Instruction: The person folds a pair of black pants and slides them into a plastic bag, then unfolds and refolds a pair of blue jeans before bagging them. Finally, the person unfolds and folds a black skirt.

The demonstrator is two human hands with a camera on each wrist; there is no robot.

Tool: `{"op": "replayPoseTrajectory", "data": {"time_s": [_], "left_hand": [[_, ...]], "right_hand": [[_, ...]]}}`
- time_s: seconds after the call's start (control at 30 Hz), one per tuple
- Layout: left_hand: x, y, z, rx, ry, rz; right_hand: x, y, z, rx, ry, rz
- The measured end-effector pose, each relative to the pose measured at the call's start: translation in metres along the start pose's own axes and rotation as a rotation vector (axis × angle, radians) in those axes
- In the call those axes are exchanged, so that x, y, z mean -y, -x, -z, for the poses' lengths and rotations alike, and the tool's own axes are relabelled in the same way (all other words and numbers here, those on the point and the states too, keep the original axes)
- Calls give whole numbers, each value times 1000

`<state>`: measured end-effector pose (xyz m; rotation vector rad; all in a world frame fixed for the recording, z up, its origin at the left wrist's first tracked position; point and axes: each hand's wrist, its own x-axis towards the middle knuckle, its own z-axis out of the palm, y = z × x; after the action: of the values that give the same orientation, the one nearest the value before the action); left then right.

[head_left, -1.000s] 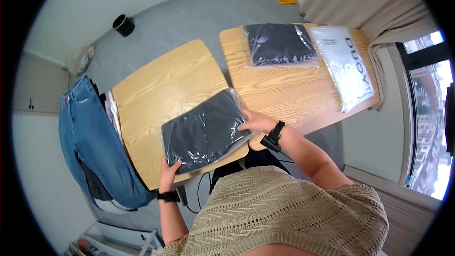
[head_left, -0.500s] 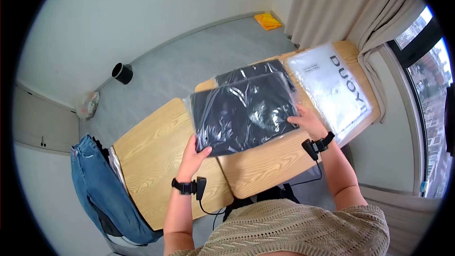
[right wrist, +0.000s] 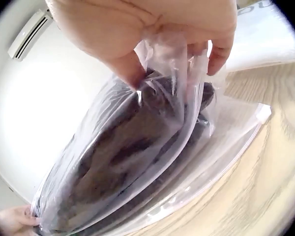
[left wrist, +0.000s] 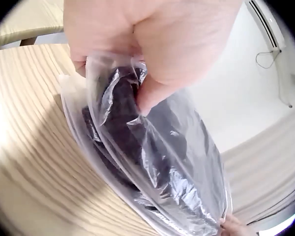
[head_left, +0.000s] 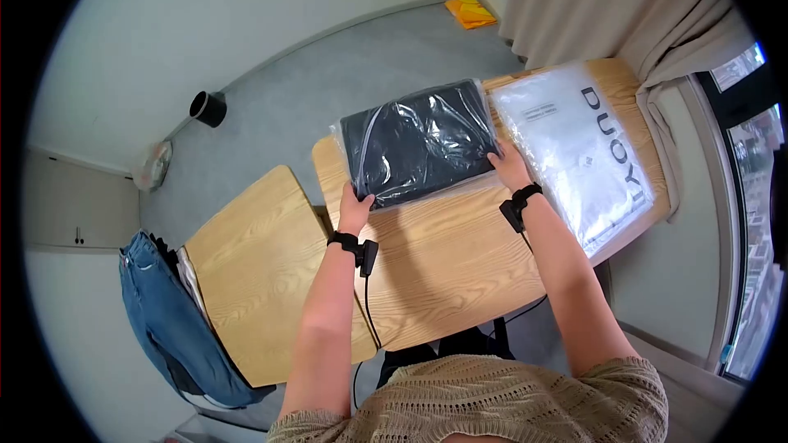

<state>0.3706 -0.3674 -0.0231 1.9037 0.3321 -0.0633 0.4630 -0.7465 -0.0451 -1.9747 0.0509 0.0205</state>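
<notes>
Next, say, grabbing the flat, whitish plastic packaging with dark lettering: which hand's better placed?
Likely the right hand: it is next to the flat, whitish plastic packaging. The left hand is farther off, across the dark, folded fabric in a clear plastic bag. Both hold that bag, so the right must let go first.

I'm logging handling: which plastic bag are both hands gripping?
The upper dark bag, held by left hand and right hand; the lower dark bag lies beneath, the lettered bag alongside.
</notes>
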Motion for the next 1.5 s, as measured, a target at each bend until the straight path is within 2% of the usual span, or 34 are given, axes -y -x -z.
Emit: {"op": "replayPoseTrajectory", "data": {"time_s": [0.07,0.13,0.17,0.2,0.27,0.3,0.33,0.4,0.47,0.5,0.53,0.57,0.67,0.77,0.8,0.83,0.87,0.93,1.0,1.03,1.07,1.13,1.27,1.37,1.5], "left_hand": [[-25,9,5,-16,-81,-7],[-40,17,11,-82,-200,100],[-26,16,14,-200,-279,-2],[-22,20,22,-218,-278,6],[-14,36,43,-311,-468,-170],[-34,56,60,-267,-430,-106],[-48,78,76,-277,-473,-150],[-37,116,115,-316,-582,-248],[-37,165,154,-357,-711,-224],[-36,191,173,-402,-771,-235],[-33,218,193,-450,-835,-239],[-27,247,212,-499,-850,-200],[-2,338,264,-643,-835,-51],[31,421,312,-707,-966,195],[48,443,325,-736,-959,206],[67,461,337,-788,-950,309],[88,475,348,-832,-937,412],[118,494,370,-803,-898,572],[146,506,392,-807,-870,602],[165,511,406,-864,-855,540],[183,514,420,-857,-805,599],[211,519,452,-931,-705,585],[237,529,512,-971,-576,673],[256,538,549,-1102,-589,738],[287,539,584,-1034,-525,764]], "right_hand": [[29,10,6,12,17,-2],[54,19,7,-79,155,-67],[65,25,2,-230,505,-94],[70,33,-1,-370,504,48],[91,53,0,-405,485,216],[110,68,1,-312,393,190],[109,76,0,-188,267,234],[131,106,-6,8,181,163],[150,137,-16,138,160,147],[147,149,-22,234,124,218],[157,162,-25,357,89,202],[158,175,-32,438,26,138],[178,204,-44,646,-101,190],[196,211,-55,710,-180,173],[203,212,-58,618,-184,208],[213,213,-60,521,-186,239],[224,216,-61,532,-181,254],[250,228,-66,378,-156,269],[271,251,-78,333,-123,270],[282,265,-87,274,-99,263],[291,282,-99,282,-85,271],[309,313,-123,252,-39,267],[338,372,-182,256,15,253],[371,408,-211,381,81,293],[387,428,-223,416,70,295]]}}
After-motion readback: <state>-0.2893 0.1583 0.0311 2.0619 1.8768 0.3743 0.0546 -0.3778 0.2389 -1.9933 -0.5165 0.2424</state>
